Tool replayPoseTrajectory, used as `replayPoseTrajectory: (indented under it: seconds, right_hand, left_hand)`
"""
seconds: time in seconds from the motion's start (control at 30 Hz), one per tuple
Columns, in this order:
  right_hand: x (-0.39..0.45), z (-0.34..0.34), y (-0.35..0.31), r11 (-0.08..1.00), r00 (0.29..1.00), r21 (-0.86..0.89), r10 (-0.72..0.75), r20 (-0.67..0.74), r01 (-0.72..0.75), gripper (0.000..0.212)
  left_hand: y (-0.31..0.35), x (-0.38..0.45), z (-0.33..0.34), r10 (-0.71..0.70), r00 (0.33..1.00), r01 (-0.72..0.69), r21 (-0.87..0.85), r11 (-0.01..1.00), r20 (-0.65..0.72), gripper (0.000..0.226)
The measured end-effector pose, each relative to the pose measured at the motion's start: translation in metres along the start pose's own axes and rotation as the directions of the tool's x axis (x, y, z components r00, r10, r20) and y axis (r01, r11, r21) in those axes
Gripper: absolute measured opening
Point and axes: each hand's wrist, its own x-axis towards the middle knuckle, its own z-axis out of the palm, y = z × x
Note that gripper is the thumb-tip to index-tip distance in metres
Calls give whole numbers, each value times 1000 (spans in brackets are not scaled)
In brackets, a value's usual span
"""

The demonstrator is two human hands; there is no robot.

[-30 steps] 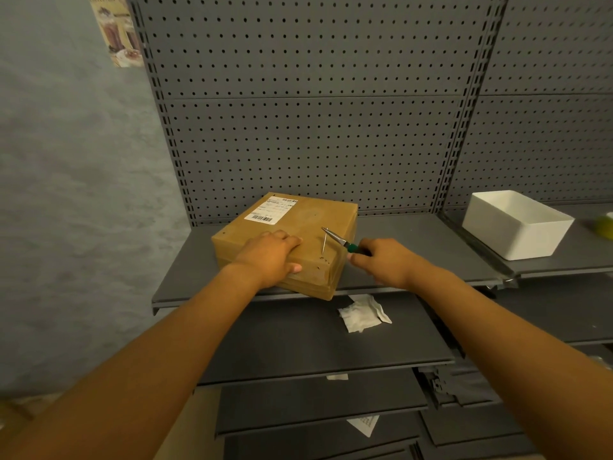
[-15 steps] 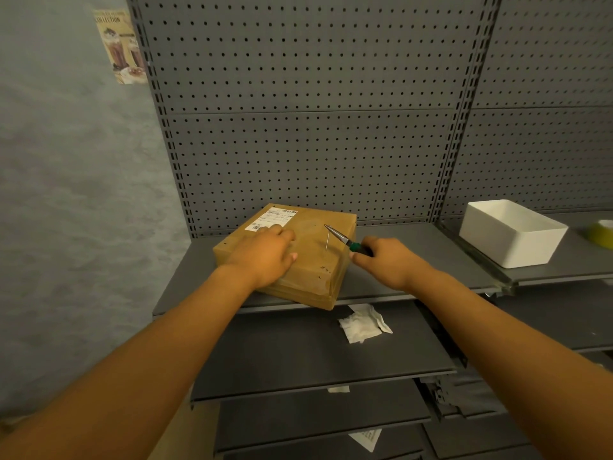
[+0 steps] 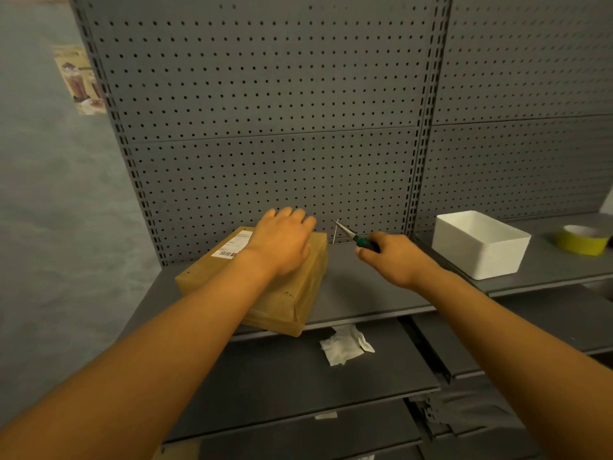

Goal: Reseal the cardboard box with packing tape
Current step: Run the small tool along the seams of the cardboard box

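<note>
A brown cardboard box (image 3: 292, 293) with a white shipping label lies flat on the grey top shelf (image 3: 365, 293), its near corner over the shelf's front edge. My left hand (image 3: 282, 240) rests on the box's far part, fingers reaching over its back edge. To the right of the box, my right hand (image 3: 388, 257) grips a green-handled tool (image 3: 351, 235) whose thin metal tips hold a small pin just off the box's far right corner. A yellow-green roll of tape (image 3: 582, 240) sits at the far right of the neighbouring shelf.
A white rectangular bin (image 3: 481, 244) stands on the right shelf between my right hand and the tape. A crumpled white paper (image 3: 345, 345) lies on the lower shelf below the box. Grey pegboard backs the shelving; more shelves step out below.
My left hand slid from the box's near side to its far edge. My right hand with the tool moved off the box top, to the right and back. The view tilted down.
</note>
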Motion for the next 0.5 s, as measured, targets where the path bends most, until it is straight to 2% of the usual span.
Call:
replayPoseTrajectory:
  seconds: [0.5]
  right_hand:
    - [25,-96,159,1000,999,6,15,-47,-15,25]
  left_hand:
    - [131,131,-5,-13,1000,13,5,1000,-9,40]
